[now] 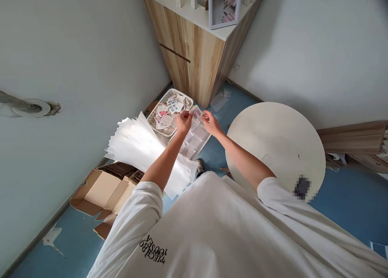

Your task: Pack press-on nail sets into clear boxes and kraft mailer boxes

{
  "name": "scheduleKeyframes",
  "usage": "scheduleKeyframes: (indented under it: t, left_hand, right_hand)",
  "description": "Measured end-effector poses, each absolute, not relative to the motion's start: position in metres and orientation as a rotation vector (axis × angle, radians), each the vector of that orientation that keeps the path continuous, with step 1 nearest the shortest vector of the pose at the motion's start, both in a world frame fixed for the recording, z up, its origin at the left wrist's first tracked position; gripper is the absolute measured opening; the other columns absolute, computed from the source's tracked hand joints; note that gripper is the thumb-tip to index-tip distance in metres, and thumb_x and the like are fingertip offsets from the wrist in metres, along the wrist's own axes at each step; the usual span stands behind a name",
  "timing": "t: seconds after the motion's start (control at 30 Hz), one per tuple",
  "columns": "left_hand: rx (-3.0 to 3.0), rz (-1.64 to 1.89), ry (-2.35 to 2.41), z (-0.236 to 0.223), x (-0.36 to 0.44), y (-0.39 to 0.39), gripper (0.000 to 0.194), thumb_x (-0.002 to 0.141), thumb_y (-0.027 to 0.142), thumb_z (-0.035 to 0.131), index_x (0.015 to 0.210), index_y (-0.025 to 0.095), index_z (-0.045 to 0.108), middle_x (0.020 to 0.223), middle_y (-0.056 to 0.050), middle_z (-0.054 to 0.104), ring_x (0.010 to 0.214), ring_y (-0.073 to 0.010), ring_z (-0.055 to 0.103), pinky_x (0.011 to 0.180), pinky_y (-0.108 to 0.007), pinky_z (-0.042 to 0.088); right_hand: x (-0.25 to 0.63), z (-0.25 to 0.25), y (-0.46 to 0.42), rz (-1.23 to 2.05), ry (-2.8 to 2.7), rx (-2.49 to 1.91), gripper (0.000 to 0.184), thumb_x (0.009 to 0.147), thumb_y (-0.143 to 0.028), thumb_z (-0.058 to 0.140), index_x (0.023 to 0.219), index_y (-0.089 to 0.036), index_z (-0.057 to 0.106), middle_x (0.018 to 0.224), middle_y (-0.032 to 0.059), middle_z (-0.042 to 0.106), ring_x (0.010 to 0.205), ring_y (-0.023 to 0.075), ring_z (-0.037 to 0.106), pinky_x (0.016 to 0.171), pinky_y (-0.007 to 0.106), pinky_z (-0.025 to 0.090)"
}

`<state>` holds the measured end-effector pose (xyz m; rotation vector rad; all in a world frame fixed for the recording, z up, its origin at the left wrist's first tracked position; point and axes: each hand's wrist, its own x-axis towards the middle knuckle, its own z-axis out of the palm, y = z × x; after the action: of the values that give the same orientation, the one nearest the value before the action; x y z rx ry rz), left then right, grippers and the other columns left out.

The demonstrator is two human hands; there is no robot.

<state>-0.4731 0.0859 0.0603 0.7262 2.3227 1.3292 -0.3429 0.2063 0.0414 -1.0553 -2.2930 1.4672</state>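
Observation:
A small printed card (197,112) with a pink-purple pattern is held up between my two hands. My left hand (183,123) is closed, pinching its left edge. At the card's right edge are the bent fingers of my right hand (211,123), closed on it as well. Beneath my hands lie several clear plastic cases (194,141) in a pale tray, partly hidden by my left forearm. Just left of my left hand stands a white perforated basket (149,121) heaped with loose printed cards (171,108).
White sheets (138,142) lie fanned out at the left, beside open cardboard boxes (103,187). A round white table (273,136) stands at the right, with a clear case (266,160) on it. Ahead is a wood-grain cabinet (194,47) bearing a framed picture (224,9).

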Motion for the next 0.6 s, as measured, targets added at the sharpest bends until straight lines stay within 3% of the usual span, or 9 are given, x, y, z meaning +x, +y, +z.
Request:
scheduleKeyframes:
  t: [0.1, 0.23, 0.6]
  left_hand:
    - [0.807, 1.354, 2.162, 0.068, -0.439, 0.121, 0.02, 0.096, 0.034, 0.063, 0.099, 0.017, 0.074, 0.088, -0.005, 0.076, 0.083, -0.0186, 0.069, 0.08, -0.028, 0.054]
    - [0.931, 1.22, 2.071, 0.07, -0.38, 0.165, 0.021, 0.093, 0.033, 0.068, 0.108, 0.019, 0.075, 0.094, -0.005, 0.079, 0.089, -0.0202, 0.072, 0.084, -0.03, 0.056]
    - [1.156, 0.697, 1.883, 0.036, -0.176, 0.222, 0.018, 0.097, 0.03, 0.067, 0.104, 0.023, 0.081, 0.103, -0.005, 0.083, 0.099, -0.0234, 0.075, 0.093, -0.032, 0.056]
  right_hand:
    - [-0.309, 0.043, 0.229, 1.471, -2.15, -1.139, 0.053, 0.101, -0.061, 0.059, 0.141, -0.026, 0.062, 0.12, 0.0074, 0.076, 0.099, 0.0204, 0.076, 0.095, 0.034, 0.059]
    - [-0.236, 0.046, 0.26, 1.45, -1.969, -1.255, 0.052, 0.098, -0.065, 0.058, 0.129, -0.023, 0.067, 0.106, 0.0075, 0.078, 0.092, 0.0207, 0.076, 0.087, 0.034, 0.061]
    - [0.018, 0.023, 0.28, 1.467, -1.401, -1.607, 0.029, 0.086, -0.032, 0.07, 0.113, -0.022, 0.07, 0.092, 0.0026, 0.077, 0.085, 0.0191, 0.073, 0.08, 0.034, 0.059]
